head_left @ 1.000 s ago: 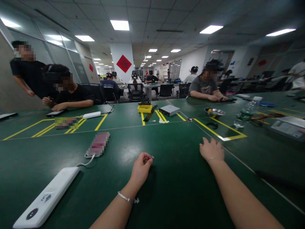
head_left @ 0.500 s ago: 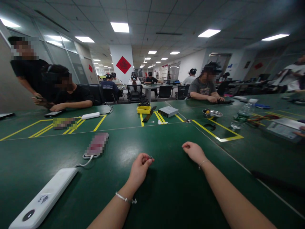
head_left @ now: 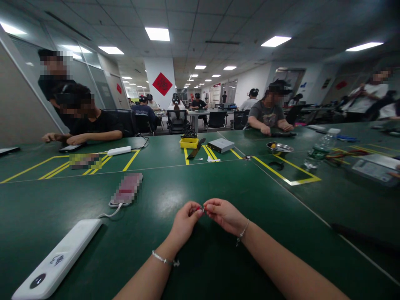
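My left hand (head_left: 186, 221) is closed in a pinch above the green table (head_left: 150, 241), near the middle of the head view. Between its thumb and forefinger is a small object (head_left: 201, 209), dark with a bit of red, too tiny to name. From the right, my right hand (head_left: 224, 214) reaches the same spot, its thumb and fingers pinched at the object's right end. The fingertips of both hands almost meet and cover most of the object. Both wrists carry thin bracelets.
A white power bank (head_left: 59, 258) is cabled to a phone (head_left: 127, 188) on the left. Farther off stand a yellow bin (head_left: 189, 143), a grey box (head_left: 221, 145), a metal bowl (head_left: 280, 148) and a plastic bottle (head_left: 325, 143). Several people sit or stand around.
My right hand has moved left and a little down, from apart on the table's right to meet my left hand at the small object. My left hand has stayed nearly still.
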Tool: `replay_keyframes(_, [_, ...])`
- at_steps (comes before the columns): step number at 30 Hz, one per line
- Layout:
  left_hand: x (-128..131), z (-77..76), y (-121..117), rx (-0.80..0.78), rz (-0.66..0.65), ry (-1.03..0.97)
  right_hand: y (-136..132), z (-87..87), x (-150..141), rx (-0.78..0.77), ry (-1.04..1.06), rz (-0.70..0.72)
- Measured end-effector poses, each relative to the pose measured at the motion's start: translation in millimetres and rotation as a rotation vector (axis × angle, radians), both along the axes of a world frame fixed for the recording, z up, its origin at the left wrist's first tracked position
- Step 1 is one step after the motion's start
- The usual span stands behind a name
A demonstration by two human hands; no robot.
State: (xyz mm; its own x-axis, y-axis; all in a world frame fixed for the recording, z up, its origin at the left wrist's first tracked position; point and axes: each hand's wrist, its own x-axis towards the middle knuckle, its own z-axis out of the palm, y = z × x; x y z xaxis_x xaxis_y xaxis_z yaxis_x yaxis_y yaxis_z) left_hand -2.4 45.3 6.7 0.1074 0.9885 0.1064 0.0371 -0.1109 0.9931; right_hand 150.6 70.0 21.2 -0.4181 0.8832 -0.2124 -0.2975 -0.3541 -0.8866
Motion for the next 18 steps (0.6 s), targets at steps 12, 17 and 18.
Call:
replay_keyframes(12, [-3.3,1.2,-1.3,0.071,0.016,0.109,3.3,-2.2,2.3,0.076,0.029,-0.008])
replay_keyframes(17, [-2.1,2.2,-0.8,0.028,0.070,0.053,2.9,-3.8,1.0,0.080,0.028,-0.027])
replay_keyframes(18, [-2.1,3.0,-0.8,0.027,0.082,0.073,2.7,-3.3,0.5,0.082,0.022,-0.041])
